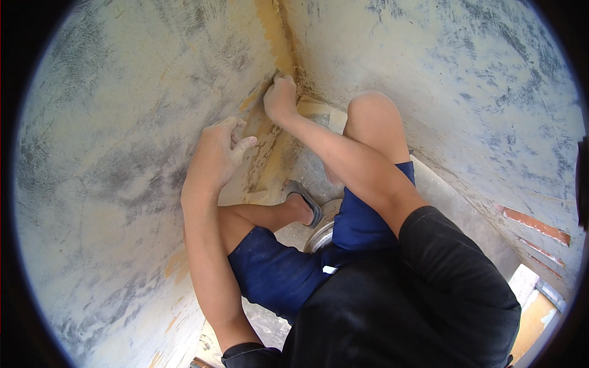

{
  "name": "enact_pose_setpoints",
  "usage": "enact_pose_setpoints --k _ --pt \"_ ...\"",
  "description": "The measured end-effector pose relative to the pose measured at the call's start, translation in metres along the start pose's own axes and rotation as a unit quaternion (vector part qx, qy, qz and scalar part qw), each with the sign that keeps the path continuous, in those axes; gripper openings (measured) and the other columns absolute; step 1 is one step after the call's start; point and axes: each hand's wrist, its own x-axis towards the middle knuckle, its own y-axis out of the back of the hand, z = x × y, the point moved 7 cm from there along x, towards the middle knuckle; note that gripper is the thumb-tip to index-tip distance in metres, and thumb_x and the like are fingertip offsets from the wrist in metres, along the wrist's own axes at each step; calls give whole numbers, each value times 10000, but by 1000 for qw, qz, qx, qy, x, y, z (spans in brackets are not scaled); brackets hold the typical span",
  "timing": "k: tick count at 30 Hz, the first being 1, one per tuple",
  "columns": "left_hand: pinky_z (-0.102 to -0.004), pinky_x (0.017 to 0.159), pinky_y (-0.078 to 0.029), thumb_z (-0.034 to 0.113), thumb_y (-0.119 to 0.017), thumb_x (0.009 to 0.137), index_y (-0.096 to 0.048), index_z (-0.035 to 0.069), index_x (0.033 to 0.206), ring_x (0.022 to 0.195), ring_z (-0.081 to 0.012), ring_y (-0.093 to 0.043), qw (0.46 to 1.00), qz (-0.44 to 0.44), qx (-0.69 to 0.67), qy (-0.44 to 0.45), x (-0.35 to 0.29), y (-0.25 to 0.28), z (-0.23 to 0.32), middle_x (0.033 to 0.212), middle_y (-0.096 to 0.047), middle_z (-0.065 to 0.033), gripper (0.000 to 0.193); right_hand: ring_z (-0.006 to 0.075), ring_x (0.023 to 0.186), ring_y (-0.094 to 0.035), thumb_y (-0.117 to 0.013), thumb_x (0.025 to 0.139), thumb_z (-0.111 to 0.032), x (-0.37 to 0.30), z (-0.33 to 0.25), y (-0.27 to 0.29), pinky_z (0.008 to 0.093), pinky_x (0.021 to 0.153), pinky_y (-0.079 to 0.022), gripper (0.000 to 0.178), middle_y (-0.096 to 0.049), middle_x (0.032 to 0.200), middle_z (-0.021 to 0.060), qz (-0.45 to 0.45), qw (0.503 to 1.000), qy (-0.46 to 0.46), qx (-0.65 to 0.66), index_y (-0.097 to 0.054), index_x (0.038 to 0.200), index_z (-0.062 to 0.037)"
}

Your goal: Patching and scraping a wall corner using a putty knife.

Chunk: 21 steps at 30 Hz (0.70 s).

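My right hand (281, 99) reaches across to the left wall (123, 122), close to the corner. Its fingers are closed and pressed toward the wall. A small dark edge shows at the fingertips, but what they hold is mostly hidden. Lower on the same wall is my left hand (222, 147), pale with dust. Its fingers bend loosely and the thumb stands apart from them, with nothing visible between. A yellow-brown strip (270, 27) of bare or filled surface runs down the corner beside my right hand.
I sit low between the left wall and the right wall (429, 67), both patchy white and grey. Under me is a round, light-coloured seat or bucket (320, 236). My sandalled foot (304, 205) rests by the wall base. Reddish gouges (537, 226) mark the right wall.
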Motion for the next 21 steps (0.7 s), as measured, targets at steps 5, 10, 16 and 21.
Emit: enact_pose_setpoints --k 5,10,16,21 --pt "-378 708 -495 195 -799 864 -665 -71 1173 703 -213 -548 1000 4 -13 -16 1 1 -5 781 -606 -134 429 493 1051 -588 -501 908 17 -25 -12 -6 518 935 -478 207 -605 1098 339 6 998 67 14 -641 994 142" --pt "-375 705 -492 197 -802 863 -671 -66 1167 704 -205 -543 1000 4 -3 -9 3 -1 -1 780 -602 -129 422 490 1063 -587 -514 908 3 -7 7 -8 518 940 -479 206 -609 1089 341 1 999 -39 -13 -648 994 135" --pt "-373 704 -492 203 -801 864 -675 -62 1158 706 -208 -541 1000 -1 7 -10 3 -4 -3 789 -605 -126 415 490 1064 -586 -513 913 1 0 15 -6 517 946 -473 214 -618 1074 331 -40 997 -63 -3 -650 1016 130" --pt "-379 710 -495 205 -800 865 -676 -58 1155 710 -219 -543 1000 11 4 -20 2 1 -3 793 -609 -126 411 489 1072 -587 -513 915 0 -21 -3 -9 526 946 -473 224 -619 1076 327 -23 1000 11 12 -650 1032 132"
